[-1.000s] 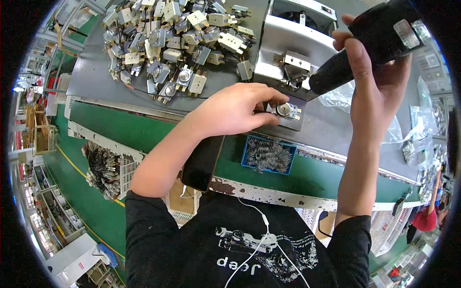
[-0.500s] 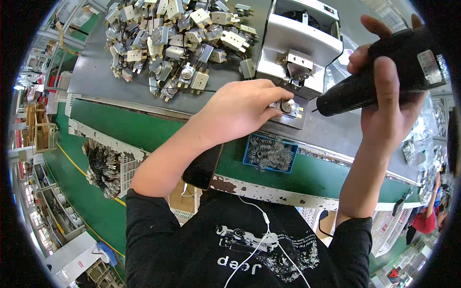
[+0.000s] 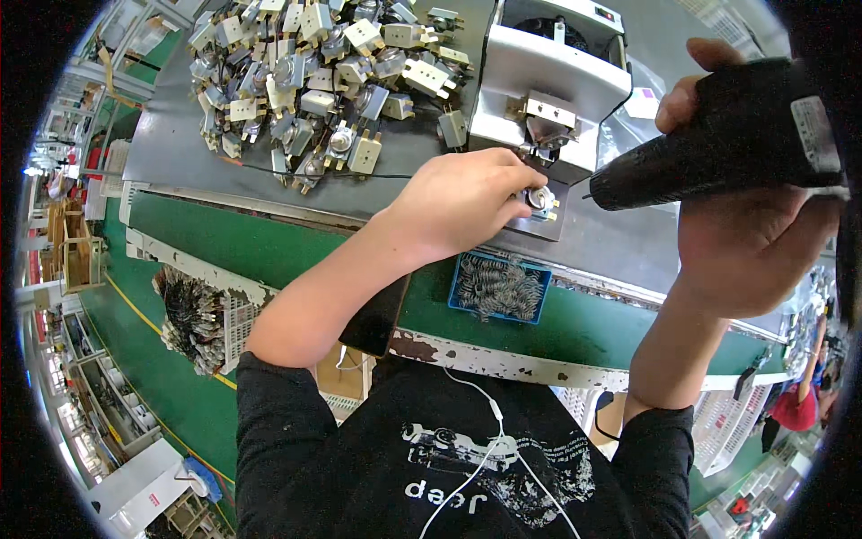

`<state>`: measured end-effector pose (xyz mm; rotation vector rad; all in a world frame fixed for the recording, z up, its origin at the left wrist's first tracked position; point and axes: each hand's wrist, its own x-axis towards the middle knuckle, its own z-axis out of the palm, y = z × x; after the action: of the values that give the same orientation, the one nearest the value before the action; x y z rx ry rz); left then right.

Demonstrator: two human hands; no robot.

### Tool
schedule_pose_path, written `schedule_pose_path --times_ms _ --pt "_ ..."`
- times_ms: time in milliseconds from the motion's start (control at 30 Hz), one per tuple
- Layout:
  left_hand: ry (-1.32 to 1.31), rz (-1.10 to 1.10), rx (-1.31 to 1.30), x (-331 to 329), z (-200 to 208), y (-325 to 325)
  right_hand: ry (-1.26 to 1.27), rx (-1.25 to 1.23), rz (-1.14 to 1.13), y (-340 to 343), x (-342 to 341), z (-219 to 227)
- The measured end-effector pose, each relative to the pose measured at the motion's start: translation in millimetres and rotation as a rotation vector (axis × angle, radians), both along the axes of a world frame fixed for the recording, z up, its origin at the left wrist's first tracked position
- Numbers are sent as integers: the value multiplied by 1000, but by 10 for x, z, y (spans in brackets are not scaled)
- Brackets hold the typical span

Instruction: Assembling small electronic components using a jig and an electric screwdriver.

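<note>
My left hand (image 3: 467, 202) is closed, thumb and fingers pinching a small metal part with a round silvery centre (image 3: 540, 199). That part rests on a flat metal block (image 3: 534, 225) in front of a white machine (image 3: 557, 67). My right hand (image 3: 741, 247) is wrapped round a black power screwdriver (image 3: 691, 144), held nearly level above the table's right side. Its thin bit points left, apart from the metal part. Some right-hand fingers are hidden behind the tool.
Many similar metal parts with pale blocks (image 3: 319, 101) are heaped at the far left. A blue tray (image 3: 544, 296) of springs stands near me, with a dark phone (image 3: 377, 321) left of it. A thin dark wire (image 3: 337, 174) crosses the grey table.
My right hand has turned about the screwdriver: its thumb no longer stretches up across the tool. My left hand keeps its pinch on the part. The view has shifted slightly.
</note>
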<state>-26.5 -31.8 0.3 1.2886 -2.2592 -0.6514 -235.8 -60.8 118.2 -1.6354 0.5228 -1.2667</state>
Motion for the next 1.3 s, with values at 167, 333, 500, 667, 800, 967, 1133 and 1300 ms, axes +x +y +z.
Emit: schedule_pose_path --times_ms 167,333,500,667,800,967,1133,1300 --pt "-63 11 74 -5 -9 6 199 -296 -177 -146 -158 -267" --pt "-32 -5 50 -23 -47 3 87 -143 -224 43 149 -82" --pt "-41 3 19 -18 -70 20 -10 -225 -201 -5 200 -341" --pt "-70 2 42 -17 -71 20 -219 -128 -268 95 463 -420" --pt "-72 5 43 -25 -72 17 -177 -103 -234 71 445 -462" --pt "-63 -3 18 -12 -105 15 -104 -45 -310 88 486 -480" --pt "-59 6 10 -34 -102 12 -121 -48 -317 85 476 -476" --pt "-88 11 53 -33 -77 9 -137 -48 -310 77 490 -491"
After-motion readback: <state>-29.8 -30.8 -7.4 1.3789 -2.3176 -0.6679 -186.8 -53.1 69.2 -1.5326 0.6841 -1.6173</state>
